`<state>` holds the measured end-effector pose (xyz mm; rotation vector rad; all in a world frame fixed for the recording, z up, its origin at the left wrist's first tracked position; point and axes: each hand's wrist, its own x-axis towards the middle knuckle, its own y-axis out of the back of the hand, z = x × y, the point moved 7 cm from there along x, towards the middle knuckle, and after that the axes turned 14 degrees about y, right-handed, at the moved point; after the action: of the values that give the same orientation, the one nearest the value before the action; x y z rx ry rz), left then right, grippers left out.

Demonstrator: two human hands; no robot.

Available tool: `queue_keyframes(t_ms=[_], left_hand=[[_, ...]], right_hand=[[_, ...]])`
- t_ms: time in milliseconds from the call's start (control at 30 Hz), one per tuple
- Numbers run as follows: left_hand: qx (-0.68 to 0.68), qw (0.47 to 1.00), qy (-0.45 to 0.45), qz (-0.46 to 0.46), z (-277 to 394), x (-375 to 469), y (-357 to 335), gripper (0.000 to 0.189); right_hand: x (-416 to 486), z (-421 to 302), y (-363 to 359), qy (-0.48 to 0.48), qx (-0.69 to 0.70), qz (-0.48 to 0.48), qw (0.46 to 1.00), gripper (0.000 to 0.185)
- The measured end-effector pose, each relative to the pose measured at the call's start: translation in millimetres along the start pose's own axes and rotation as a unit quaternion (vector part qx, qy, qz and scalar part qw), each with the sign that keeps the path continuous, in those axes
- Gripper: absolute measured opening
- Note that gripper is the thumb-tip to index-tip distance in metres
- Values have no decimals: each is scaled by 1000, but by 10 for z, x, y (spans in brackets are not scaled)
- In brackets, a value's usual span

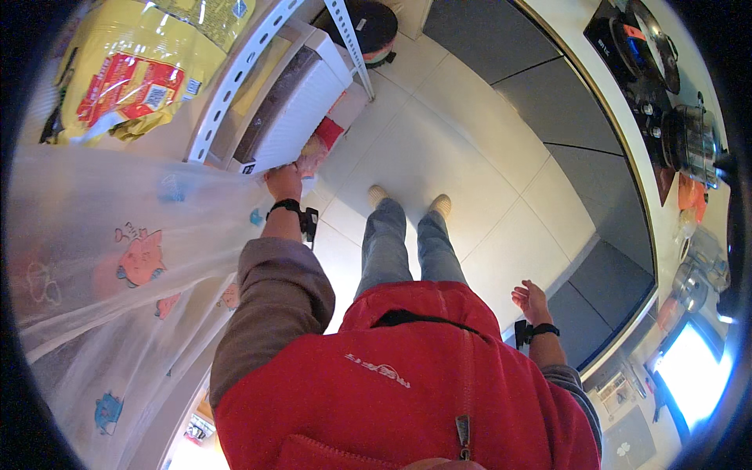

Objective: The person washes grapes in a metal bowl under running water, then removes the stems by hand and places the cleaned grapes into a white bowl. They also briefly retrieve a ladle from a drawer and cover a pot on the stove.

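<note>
My left hand (285,183) is at the edge of a translucent plastic curtain (200,223) printed with cartoon animals. The curtain's folds run towards the hand, which grips its edge; the fingertips are partly hidden. Just beyond the knuckles are the corner of a white ribbed plastic box (294,111) and a clear bag with red parts (317,147). My right hand (530,301) hangs at my side, holding nothing, with its fingers loosely curled and apart. It is nearest the dark grey cabinet fronts (593,294).
A white perforated metal shelf frame (235,82) carries a large yellow package (141,76). Behind it, a round black-topped container (370,29) stands on the tiled floor (435,129). The counter on the right bears a cooktop (640,111), a glass-sided pot (693,141) and glass bowls (690,288).
</note>
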<state>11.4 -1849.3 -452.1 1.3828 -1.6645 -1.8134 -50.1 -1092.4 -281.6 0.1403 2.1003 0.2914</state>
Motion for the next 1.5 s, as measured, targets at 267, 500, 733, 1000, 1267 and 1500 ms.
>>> queue_keyframes(t_ms=[267,500,733,1000,1267,1500], left_hand=[[-56,945,-243,-209,224,-714,-340,45],[-117,926,-300,-199,736,-1225,-190,42],[-84,921,-286,-252,1357,-1318,-371,31],[-152,883,-171,-409,2723,-2300,162,21],[-78,893,-361,-258,5089,-2508,765,26],[66,863,-452,-215,6783,-3091,893,25]], right_hand=[[-220,-129,-263,64,77,-53,994,42],[-282,-310,-68,110,143,-86,980,40],[135,-219,1003,143,202,-26,968,43],[372,582,2582,139,313,86,935,42],[213,2022,2972,18,406,225,885,32],[-70,2023,2881,-46,453,230,860,41]])
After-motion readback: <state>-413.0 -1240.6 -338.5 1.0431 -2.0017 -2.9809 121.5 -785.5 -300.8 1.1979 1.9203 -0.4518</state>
